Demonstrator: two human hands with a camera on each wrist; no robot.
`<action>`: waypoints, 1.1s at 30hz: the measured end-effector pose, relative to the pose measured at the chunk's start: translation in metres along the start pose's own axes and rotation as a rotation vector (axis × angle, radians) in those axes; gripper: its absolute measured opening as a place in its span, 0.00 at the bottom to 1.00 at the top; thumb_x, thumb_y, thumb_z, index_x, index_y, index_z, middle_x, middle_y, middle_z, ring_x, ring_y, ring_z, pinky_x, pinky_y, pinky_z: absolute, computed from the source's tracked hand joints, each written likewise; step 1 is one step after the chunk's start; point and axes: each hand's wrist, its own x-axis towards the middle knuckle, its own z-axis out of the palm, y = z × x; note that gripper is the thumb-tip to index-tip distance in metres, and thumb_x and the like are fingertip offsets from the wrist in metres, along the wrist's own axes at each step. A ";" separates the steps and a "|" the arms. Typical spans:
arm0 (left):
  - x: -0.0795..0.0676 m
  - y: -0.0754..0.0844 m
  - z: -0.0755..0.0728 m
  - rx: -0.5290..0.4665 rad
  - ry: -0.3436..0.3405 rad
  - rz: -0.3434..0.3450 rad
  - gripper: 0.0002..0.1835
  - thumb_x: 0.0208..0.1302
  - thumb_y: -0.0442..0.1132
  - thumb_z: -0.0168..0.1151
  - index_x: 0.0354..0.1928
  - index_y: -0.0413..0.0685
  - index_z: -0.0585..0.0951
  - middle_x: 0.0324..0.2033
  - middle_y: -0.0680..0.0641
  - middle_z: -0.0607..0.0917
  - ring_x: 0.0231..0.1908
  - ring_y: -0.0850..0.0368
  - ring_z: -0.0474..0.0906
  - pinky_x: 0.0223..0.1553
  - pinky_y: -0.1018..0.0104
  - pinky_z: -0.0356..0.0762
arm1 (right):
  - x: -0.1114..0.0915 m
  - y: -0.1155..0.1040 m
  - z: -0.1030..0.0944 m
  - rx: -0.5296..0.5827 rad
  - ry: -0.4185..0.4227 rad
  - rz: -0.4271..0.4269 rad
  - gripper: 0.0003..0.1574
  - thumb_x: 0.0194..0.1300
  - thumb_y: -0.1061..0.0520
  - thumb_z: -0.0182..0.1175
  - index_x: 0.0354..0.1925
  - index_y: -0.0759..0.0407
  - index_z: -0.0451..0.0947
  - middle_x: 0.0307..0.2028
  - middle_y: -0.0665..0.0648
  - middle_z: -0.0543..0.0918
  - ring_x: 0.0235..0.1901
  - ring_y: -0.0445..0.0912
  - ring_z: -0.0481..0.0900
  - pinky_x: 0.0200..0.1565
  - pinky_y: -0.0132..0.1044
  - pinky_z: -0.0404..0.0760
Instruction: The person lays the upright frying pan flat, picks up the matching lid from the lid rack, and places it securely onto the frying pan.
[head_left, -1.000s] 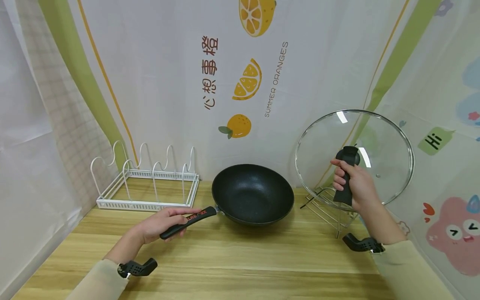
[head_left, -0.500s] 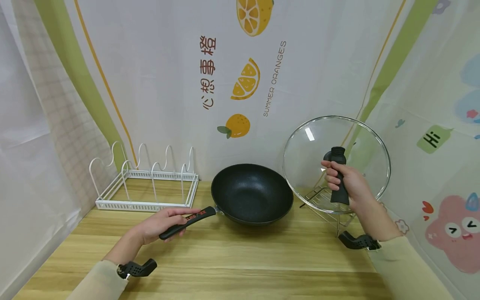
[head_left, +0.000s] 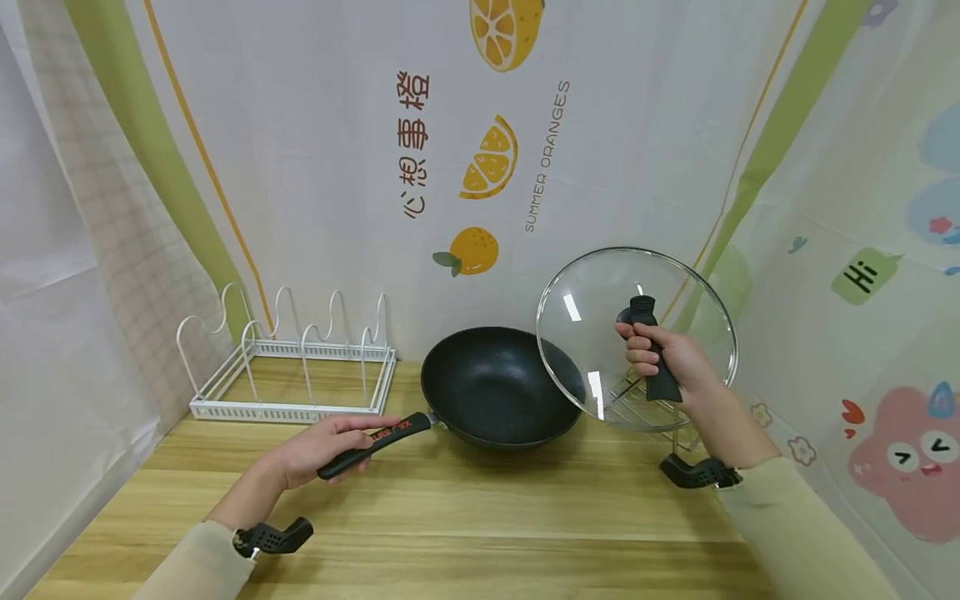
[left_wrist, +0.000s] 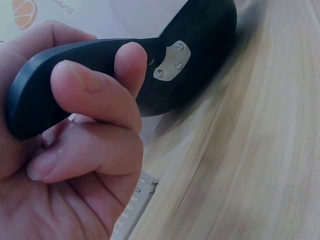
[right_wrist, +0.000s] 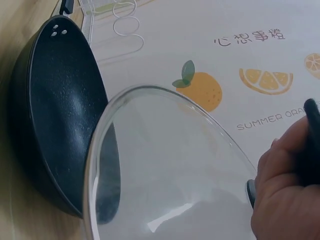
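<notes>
A black wok point(head_left: 495, 392) stands on the wooden table, its long handle point(head_left: 408, 426) pointing left toward me. My left hand point(head_left: 318, 450) grips that handle; in the left wrist view the fingers point(left_wrist: 95, 92) curl round it, near the riveted silver bracket. On the right, my right hand point(head_left: 675, 362) holds a glass lid point(head_left: 585, 333) by its upright black handle point(head_left: 663, 383). The lid is raised and tilted, its metal rim overlapping the wok's right edge in the head view. In the right wrist view the lid point(right_wrist: 165, 150) stands beside the open wok point(right_wrist: 70, 110).
A white wire rack point(head_left: 292, 412) with curved dividers stands at the back left. Behind the lid, a small metal wire rack point(head_left: 678, 439) sits on the table point(head_left: 480, 517). Printed curtains point(head_left: 337, 208) hang close behind and at both sides.
My right hand has carried the lid to the left and a little lower, so its rim now overlaps the wok in the head view. The left hand keeps its grip and the wok stays put.
</notes>
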 end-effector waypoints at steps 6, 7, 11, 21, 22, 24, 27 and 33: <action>-0.001 0.000 0.000 0.001 -0.003 0.002 0.25 0.79 0.40 0.49 0.75 0.52 0.68 0.29 0.45 0.80 0.21 0.62 0.73 0.17 0.72 0.69 | 0.013 0.005 0.002 0.058 -0.020 0.062 0.22 0.85 0.53 0.32 0.57 0.65 0.67 0.27 0.51 0.72 0.23 0.37 0.52 0.23 0.26 0.64; -0.001 0.000 0.000 0.002 -0.003 0.004 0.26 0.79 0.40 0.49 0.75 0.52 0.68 0.29 0.45 0.80 0.21 0.62 0.73 0.17 0.72 0.69 | 0.015 0.006 0.003 0.064 -0.018 0.070 0.22 0.85 0.53 0.32 0.57 0.65 0.67 0.27 0.51 0.72 0.23 0.37 0.52 0.23 0.26 0.64; -0.001 0.000 0.000 0.001 -0.001 0.005 0.26 0.78 0.40 0.50 0.75 0.51 0.68 0.30 0.45 0.80 0.21 0.62 0.73 0.17 0.72 0.70 | 0.024 0.011 0.005 0.075 0.015 0.093 0.21 0.85 0.53 0.33 0.57 0.65 0.67 0.26 0.51 0.70 0.22 0.37 0.54 0.22 0.26 0.67; -0.002 0.000 0.000 -0.003 0.005 -0.003 0.26 0.78 0.41 0.50 0.75 0.52 0.68 0.32 0.43 0.81 0.23 0.61 0.75 0.19 0.72 0.70 | 0.046 0.029 0.013 0.077 0.097 0.126 0.17 0.84 0.53 0.36 0.55 0.63 0.65 0.24 0.49 0.68 0.19 0.36 0.58 0.20 0.25 0.67; -0.002 0.001 0.000 -0.004 0.005 -0.005 0.26 0.78 0.41 0.50 0.75 0.52 0.68 0.32 0.43 0.81 0.23 0.60 0.75 0.19 0.72 0.70 | 0.048 0.031 0.015 0.078 0.104 0.129 0.17 0.84 0.53 0.36 0.55 0.63 0.65 0.23 0.49 0.68 0.19 0.36 0.58 0.20 0.26 0.68; -0.002 0.001 0.000 -0.008 0.005 -0.006 0.26 0.78 0.40 0.50 0.75 0.52 0.69 0.33 0.42 0.81 0.24 0.60 0.75 0.19 0.72 0.71 | 0.054 0.035 0.017 0.084 0.114 0.136 0.16 0.84 0.53 0.36 0.55 0.63 0.64 0.23 0.49 0.67 0.18 0.36 0.59 0.19 0.26 0.68; -0.002 0.001 0.000 -0.007 0.009 -0.006 0.26 0.78 0.41 0.51 0.75 0.52 0.69 0.33 0.43 0.81 0.24 0.60 0.75 0.20 0.72 0.71 | 0.062 0.041 0.019 0.087 0.125 0.148 0.16 0.84 0.52 0.36 0.56 0.62 0.63 0.23 0.49 0.68 0.17 0.36 0.62 0.19 0.26 0.68; -0.001 0.001 0.001 0.010 0.014 0.000 0.27 0.78 0.41 0.51 0.75 0.50 0.68 0.32 0.43 0.81 0.25 0.59 0.75 0.20 0.72 0.71 | 0.077 0.053 0.022 0.084 0.162 0.167 0.14 0.84 0.53 0.37 0.54 0.61 0.62 0.23 0.49 0.67 0.17 0.36 0.64 0.18 0.25 0.69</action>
